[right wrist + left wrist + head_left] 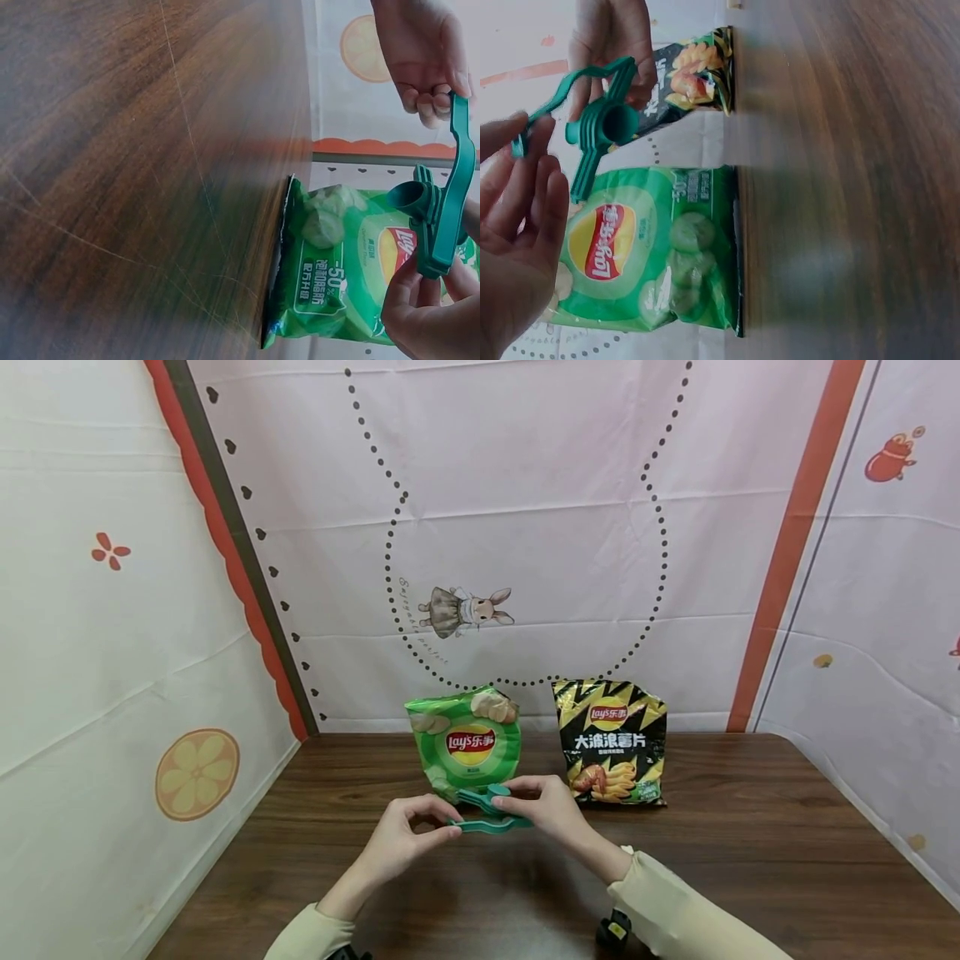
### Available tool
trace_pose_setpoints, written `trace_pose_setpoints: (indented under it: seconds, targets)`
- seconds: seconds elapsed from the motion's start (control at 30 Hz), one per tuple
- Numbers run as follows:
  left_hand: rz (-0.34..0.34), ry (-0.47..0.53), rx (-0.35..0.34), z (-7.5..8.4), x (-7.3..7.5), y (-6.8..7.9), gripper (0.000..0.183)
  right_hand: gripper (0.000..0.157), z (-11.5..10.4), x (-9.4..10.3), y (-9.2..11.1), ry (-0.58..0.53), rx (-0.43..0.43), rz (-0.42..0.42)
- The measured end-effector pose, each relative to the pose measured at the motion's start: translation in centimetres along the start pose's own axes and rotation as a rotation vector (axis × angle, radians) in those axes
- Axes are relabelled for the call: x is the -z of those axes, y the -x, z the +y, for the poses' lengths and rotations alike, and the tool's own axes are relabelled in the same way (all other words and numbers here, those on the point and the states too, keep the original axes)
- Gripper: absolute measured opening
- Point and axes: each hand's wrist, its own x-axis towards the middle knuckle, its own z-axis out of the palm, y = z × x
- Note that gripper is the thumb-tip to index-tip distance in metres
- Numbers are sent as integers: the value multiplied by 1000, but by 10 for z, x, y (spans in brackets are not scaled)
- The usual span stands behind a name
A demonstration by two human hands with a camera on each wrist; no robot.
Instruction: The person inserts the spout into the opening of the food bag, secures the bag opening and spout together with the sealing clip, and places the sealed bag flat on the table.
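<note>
one green clip [487, 827] is being held up in midair between the left hand [405, 835] and the right hand [550, 806], in front of a green chip bag [468, 756] and over a dark wooden table [720, 860]. its plastic is showing a single deep teal-green colour, with a soft sheen along the edges. two long arms are meeting at the end near the right hand and spreading apart toward the left, so the whole piece is gaping like a narrow v. one arm is running slim and bowing at its middle; the other is carrying a short round spout [409, 196] with a wide hollow mouth, and ridges are lining its sides. the left hand is pinching the free tip of the bowed arm between thumb and fingers, while the right hand is gripping the joined end with thumb and fingers. behind the clip, the green chip bag is standing on the table, displaying a red-and-yellow logo. a black-and-yellow chip bag [611, 742] is standing to its right, apart from it. beyond both, a pale printed cloth [525, 552] is hanging, and cream sleeves [697, 910] are covering the forearms.
</note>
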Motion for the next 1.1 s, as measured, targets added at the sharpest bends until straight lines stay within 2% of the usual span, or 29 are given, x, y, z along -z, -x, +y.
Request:
trace_pose_setpoints:
  seconds: [0.07, 0.2, 0.27, 0.4, 0.5, 0.6, 0.7, 0.83, 0.97, 1.1]
  targets:
    - [-13, 19, -5, -1, 1, 0, 9, 24, -2, 0, 1, -6, 1, -2]
    - [-5, 14, 8, -5, 2, 0, 13, 27, 15, -2, -6, -8, 18, -10]
    - [36, -18, 38, -3, 2, -2, 16, 29, 23, -4, -10, -10, 21, -18]
    - [151, -89, 117, 16, 1, -5, 11, 29, 28, -5, -12, -14, 29, -35]
    - [181, -116, 161, 26, 2, -7, 11, 29, 28, -5, -12, -12, 43, -51]
    - [146, -116, 172, 22, 2, -9, 17, 29, 29, -6, -11, -3, 42, -62]
    - [122, -113, 187, 6, 1, -9, 19, 29, 26, -7, -9, -2, 43, -73]
    - [132, -106, 182, -14, 0, -9, 18, 28, 13, -5, -3, -14, 36, -99]
    - [123, -104, 162, -19, 1, -8, 15, 28, 3, -4, 3, -14, 26, -116]
    - [105, -125, 153, -19, 2, -8, 13, 28, 11, -7, -1, -11, 30, -107]
